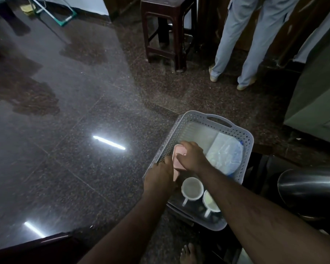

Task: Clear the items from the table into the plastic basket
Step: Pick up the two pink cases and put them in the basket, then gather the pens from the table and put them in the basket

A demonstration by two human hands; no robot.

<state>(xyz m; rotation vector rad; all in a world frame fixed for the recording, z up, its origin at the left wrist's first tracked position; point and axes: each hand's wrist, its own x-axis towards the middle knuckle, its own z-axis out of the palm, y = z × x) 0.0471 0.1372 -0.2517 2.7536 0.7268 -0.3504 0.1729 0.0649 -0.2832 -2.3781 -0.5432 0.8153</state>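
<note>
Nearest the camera, at the lower frame edge, we note a bare foot point(188, 253) on the speckled floor, below the basket. Our two forearms reach forward from there into the grey plastic basket point(218, 119), taken here as the landmark.

Left hand point(160, 173): over the basket's left wall, fingers curled against the near end of a pink lidded box point(177, 154). Right hand point(191, 156): inside the basket, palm down on top of the same box, fingers closed around its far end. We record both hands as gripping the box. The box sits along the basket's left inner wall; whether it rests on the basket floor we cannot tell.

Other contents of the basket: two white cups, handles pointing toward us. One cup point(191, 187) lies near the centre of the near half, just beside the box; the second cup point(210, 201) is right of it, partly hidden by the right forearm. A clear plastic bag point(226, 153) with pale contents fills the basket's far right part.

Left of the basket: the dark polished table point(55, 121), showing light reflections. Right of the basket: a steel kettle point(309, 189). Beyond the basket: a dark stool point(165, 29) and a second person's legs in pale trousers point(236, 39), standing.
</note>
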